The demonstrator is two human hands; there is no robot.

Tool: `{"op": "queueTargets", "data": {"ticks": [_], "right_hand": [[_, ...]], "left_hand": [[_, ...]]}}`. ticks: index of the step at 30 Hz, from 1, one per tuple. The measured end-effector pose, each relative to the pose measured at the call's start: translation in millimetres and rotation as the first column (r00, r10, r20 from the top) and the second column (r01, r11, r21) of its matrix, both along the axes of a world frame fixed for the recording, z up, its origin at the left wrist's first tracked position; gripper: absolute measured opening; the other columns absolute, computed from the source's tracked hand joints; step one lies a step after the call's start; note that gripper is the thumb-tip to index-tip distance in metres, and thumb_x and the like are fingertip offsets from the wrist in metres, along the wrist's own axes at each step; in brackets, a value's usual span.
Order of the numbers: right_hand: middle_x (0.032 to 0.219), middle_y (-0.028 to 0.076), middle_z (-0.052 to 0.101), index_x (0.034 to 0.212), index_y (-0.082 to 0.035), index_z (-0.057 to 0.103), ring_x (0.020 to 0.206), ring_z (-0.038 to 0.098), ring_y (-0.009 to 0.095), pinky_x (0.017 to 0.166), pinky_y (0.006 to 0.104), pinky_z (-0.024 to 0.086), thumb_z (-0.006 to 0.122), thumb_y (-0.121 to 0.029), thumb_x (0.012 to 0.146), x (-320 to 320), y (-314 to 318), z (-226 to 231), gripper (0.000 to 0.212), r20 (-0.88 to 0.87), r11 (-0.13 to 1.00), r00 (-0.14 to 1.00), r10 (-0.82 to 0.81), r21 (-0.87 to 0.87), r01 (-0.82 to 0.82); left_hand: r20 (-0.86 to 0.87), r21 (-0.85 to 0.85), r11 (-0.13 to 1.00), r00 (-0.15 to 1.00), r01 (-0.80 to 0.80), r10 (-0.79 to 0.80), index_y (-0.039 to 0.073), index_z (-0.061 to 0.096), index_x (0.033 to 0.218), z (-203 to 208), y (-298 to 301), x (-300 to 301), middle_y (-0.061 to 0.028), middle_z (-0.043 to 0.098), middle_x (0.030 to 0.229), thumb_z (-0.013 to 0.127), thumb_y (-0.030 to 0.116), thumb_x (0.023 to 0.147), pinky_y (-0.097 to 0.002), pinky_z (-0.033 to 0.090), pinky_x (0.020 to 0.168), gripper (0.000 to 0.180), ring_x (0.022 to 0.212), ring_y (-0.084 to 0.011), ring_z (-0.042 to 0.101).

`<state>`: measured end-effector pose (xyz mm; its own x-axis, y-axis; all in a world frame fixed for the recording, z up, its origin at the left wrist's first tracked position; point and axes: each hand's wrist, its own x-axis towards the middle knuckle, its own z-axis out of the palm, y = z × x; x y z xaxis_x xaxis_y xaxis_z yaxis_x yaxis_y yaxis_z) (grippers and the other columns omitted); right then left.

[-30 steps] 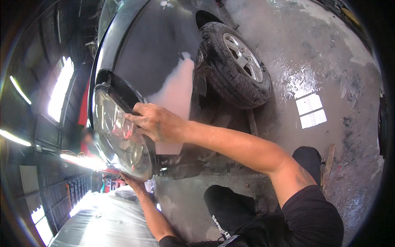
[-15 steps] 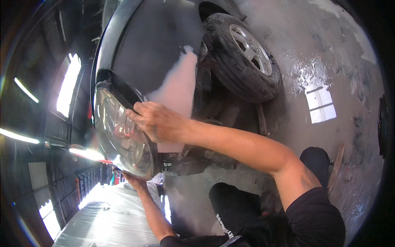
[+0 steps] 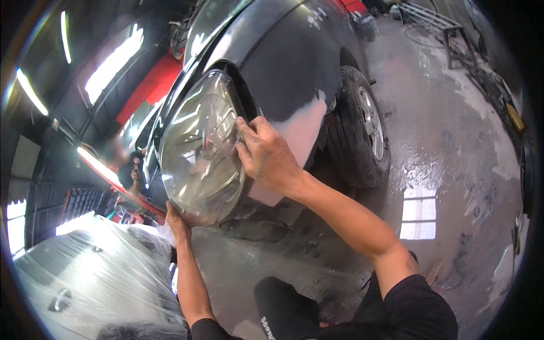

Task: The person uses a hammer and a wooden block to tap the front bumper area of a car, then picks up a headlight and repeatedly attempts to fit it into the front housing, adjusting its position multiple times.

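Observation:
A large clear-lensed headlight (image 3: 198, 153) sits at the front corner of a dark car, against the fender (image 3: 277, 68). A dark gap shows along its upper edge. My right hand (image 3: 271, 158) grips the headlight's edge on the fender side, its fingers bent and their tips on the lens rim. At the lower end, my left hand (image 3: 179, 225) holds the headlight from below; some of its fingers are hidden behind it. Just past my right hand lies a pale pink filler patch (image 3: 300, 127) on the fender.
The front wheel (image 3: 362, 127) stands on the wet concrete floor (image 3: 430, 170). At lower left is a car under plastic sheeting (image 3: 96, 277). Beyond the headlight a person (image 3: 131, 173) stands beside the car. A metal stand (image 3: 436, 25) is at the far right.
My view has tilted up and shifted, so more of the car, the workshop and another person show. Both hands stay on the headlight, which now faces me more fully.

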<state>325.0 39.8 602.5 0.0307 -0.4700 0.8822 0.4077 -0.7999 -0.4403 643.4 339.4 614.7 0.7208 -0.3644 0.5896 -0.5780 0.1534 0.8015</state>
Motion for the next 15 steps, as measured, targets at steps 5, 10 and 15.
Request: {"op": "queueTargets", "data": {"ticks": [5,10,15], "right_hand": [[0.102,0.021,0.06,0.132,0.01,0.064,0.094,0.064,0.034,0.084,0.0417,0.055,0.07,-0.014,0.093,-9.0,-1.3,15.0,0.046,-0.096,0.974,0.971,-0.217,-0.089,0.209],[0.116,0.027,0.06,0.132,0.012,0.063,0.107,0.061,0.039,0.097,0.0473,0.05,0.069,-0.015,0.094,-9.5,2.0,17.4,0.047,-0.139,0.935,0.93,-0.339,-0.157,0.318],[0.139,0.034,0.052,0.138,0.014,0.056,0.132,0.051,0.048,0.113,0.054,0.039,0.065,-0.02,0.098,5.9,0.3,26.0,0.053,-0.045,0.884,0.904,-0.425,-0.234,0.404]], "left_hand": [[0.007,-0.046,0.999,1.0,-0.01,0.011,-0.002,0.071,0.115,3.9,-6.7,1.5,-0.0059,0.071,0.104,0.062,0.055,0.103,-0.0313,0.054,0.079,0.058,0.087,-0.0155,0.066],[-0.053,-0.034,0.999,0.998,-0.02,0.018,0.0,0.073,0.107,8.7,-3.7,1.2,-0.0023,0.07,0.095,0.067,0.056,0.1,-0.0292,0.052,0.075,0.057,0.085,-0.0117,0.063],[-0.054,-0.081,0.997,0.999,0.003,-0.008,-0.002,0.074,0.104,13.2,-9.1,3.0,-0.0027,0.07,0.095,0.07,0.053,0.099,-0.0288,0.05,0.075,0.055,0.083,-0.0114,0.062]]}}
